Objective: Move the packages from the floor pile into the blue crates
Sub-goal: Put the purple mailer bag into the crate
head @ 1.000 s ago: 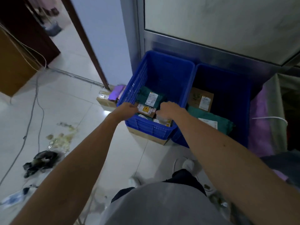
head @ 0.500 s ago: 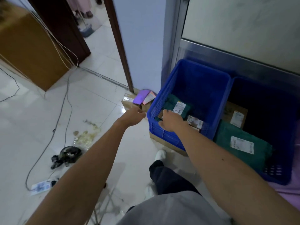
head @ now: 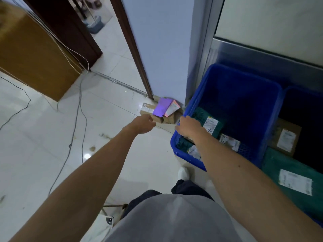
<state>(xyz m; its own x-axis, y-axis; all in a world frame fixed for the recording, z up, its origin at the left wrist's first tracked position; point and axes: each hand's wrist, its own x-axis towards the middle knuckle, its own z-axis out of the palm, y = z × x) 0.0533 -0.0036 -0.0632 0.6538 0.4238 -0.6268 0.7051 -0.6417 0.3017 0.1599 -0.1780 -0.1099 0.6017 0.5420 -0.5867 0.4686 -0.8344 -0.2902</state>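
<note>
A small floor pile sits at the wall corner: a purple package and a pink-white package on brown cartons. My left hand hovers just in front of the pile, fingers loosely curled, holding nothing. My right hand is over the near-left rim of the left blue crate, empty. That crate holds a green bag and a small labelled box. The right blue crate holds a brown carton and a large green bag.
Cables trail over the white tile floor at left, beside a wooden cabinet. A dark door frame and blue-white wall stand behind the pile. Stains mark the floor. My white shoe is near the crate.
Both hands have drawn back out of the left crate and moved left toward the floor pile. The packages they held stay in the crate. The view has swung left.
</note>
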